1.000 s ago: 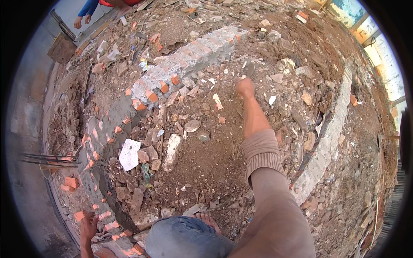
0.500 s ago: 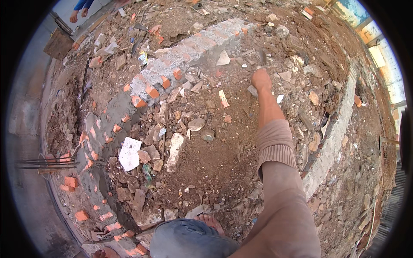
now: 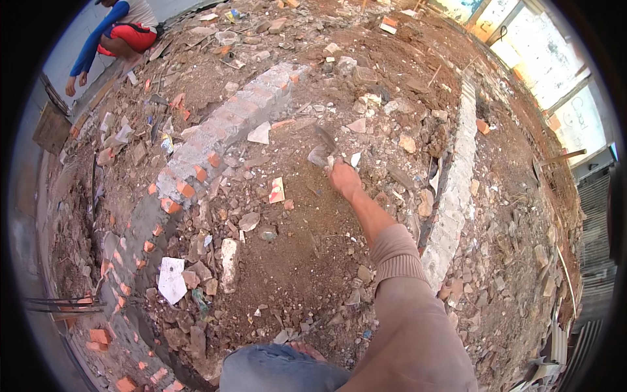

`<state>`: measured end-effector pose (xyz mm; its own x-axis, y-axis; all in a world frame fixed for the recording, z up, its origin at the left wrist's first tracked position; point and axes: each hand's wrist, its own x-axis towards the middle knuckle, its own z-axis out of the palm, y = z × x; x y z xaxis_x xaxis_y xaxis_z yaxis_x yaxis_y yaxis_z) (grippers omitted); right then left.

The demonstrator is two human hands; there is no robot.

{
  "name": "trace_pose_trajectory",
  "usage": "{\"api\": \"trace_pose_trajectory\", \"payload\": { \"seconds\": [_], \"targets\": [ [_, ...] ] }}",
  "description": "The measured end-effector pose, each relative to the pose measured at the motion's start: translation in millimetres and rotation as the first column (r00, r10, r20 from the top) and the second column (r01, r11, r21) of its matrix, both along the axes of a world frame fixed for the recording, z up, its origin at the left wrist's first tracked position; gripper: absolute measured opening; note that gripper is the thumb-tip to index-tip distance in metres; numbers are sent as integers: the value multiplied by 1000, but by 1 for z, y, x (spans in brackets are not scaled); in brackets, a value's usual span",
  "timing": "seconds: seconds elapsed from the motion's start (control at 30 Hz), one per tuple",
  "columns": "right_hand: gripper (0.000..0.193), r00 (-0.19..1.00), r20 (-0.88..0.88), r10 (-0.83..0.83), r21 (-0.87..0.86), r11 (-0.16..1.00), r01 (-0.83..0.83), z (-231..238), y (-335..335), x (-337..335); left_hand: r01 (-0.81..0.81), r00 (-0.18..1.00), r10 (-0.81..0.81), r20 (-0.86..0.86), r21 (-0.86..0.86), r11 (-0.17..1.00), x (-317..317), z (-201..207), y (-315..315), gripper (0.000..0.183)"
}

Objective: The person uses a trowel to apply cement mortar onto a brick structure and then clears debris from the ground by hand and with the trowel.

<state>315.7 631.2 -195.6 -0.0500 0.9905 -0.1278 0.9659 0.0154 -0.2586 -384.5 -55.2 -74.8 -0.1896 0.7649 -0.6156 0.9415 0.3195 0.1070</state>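
The right hand (image 3: pixel 345 179) was closed in a fist around the handle of a trowel (image 3: pixel 325 137), its dark blade pointing away from the person, low over the broken ground. I could not tell whether the blade touched the soil. A flat grey chunk (image 3: pixel 318 156) lay just beside it, and a white chip (image 3: pixel 355 159) sat near the knuckles. The left hand was out of view, its grip impossible to tell.

A brown sleeve (image 3: pixel 418 313) was bunched at the right forearm. To the left lay a pale, red-marked fragment (image 3: pixel 277 191); beyond it, a white shard (image 3: pixel 260 133) rested near a low brick wall (image 3: pixel 225 119). A pale low wall (image 3: pixel 454 202) ran along the right. Farther off, at the upper left, a co-worker (image 3: pixel 136 38) crouched in red shorts and blue sleeves.
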Motion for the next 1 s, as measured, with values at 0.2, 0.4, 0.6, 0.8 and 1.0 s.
{"api": "trace_pose_trajectory", "payload": {
  "seconds": [0.2, 0.4, 0.6, 0.8, 1.0],
  "targets": [
    [52, 949, 25, 315, -141, 941, -308, 0, -116, -4, 435, 900, -435, 20, -34, 900, -42, -24, -33, 55],
    [62, 976, 87, -199, 143, 972, 186, 47, -69, 149, 18, 998, -6, 65, -184, 983, -41, -37, -1, 51],
    [57, 986, 15, -166, -24, 986, 166, -13, -161, 116, -495, 842, 484, 237, -16, 869, 37, -4, 46, 41],
    [57, 994, 109, -25, 67, 998, 18, 55, -171, 177, -465, 866, 435, 247, 77, 882, 72, 47, 92, 37],
    [65, 979, 202, 1, 73, 997, -16, 11, -114, 284, -357, 929, 339, 146, 121, 926, 80, 18, 108, 40]
  ]
}}
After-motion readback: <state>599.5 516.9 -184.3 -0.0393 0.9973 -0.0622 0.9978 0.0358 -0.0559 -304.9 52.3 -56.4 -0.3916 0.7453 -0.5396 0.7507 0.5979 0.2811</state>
